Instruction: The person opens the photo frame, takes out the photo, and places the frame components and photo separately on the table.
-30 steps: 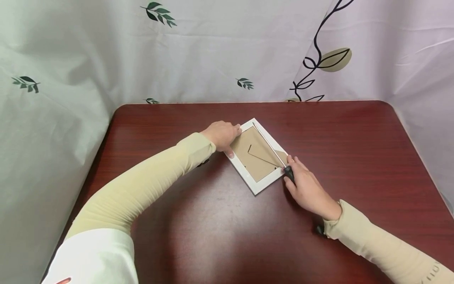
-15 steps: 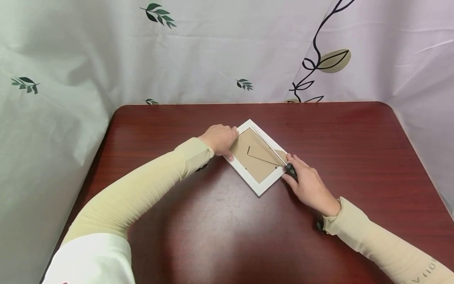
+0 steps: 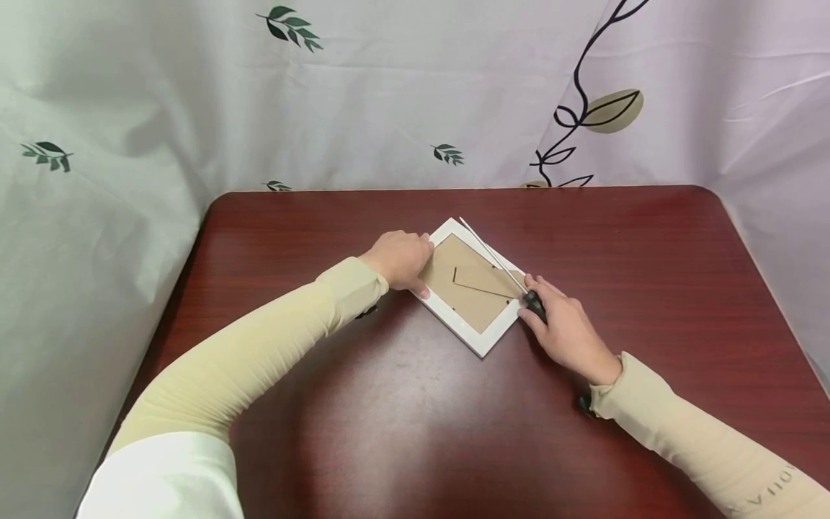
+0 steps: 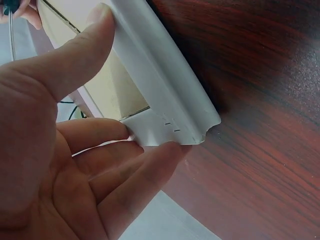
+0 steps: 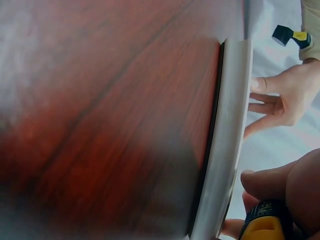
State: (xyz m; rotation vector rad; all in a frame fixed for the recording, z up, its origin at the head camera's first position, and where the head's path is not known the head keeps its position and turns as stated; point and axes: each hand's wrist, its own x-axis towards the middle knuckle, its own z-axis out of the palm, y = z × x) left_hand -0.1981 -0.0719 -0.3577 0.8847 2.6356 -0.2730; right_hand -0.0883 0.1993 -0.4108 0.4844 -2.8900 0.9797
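Your picture frame (image 3: 496, 327) sits at the middle of the dark red table (image 3: 389, 418), toward the far side, turned like a diamond with its back up, so the tan backing board (image 3: 476, 310) faces you. Your left hand (image 3: 398, 261) grips the left corner: the thumb lies on the back of the near left rail and the curled fingers press the frame's end. Your right hand (image 3: 569, 331) is closed round the black handle of the screwdriver (image 3: 535, 305), with its fingertips at the right corner of the frame. Neither hand is spread; each has a firm hold.

The shaft slants across the far right rail, its tip just beyond the edge, near the far corner. You cannot tell from here whether it touches the rail. Small dark marks (image 3: 508, 302) show along the backing's edge; they look like fastening tabs, but are too small to be sure.

The step in hand seems to be steadying and turning the frame between both hands, with the tool ready rather than at work: its tip is on none of those marks. If they are tabs, the next move calls for you to keep the left corner pinned, free your right fingertips from the frame, and swing the tip back to one mark, low and flat. Mind the backing: a slip there could gouge the board or knock the frame round on the table.
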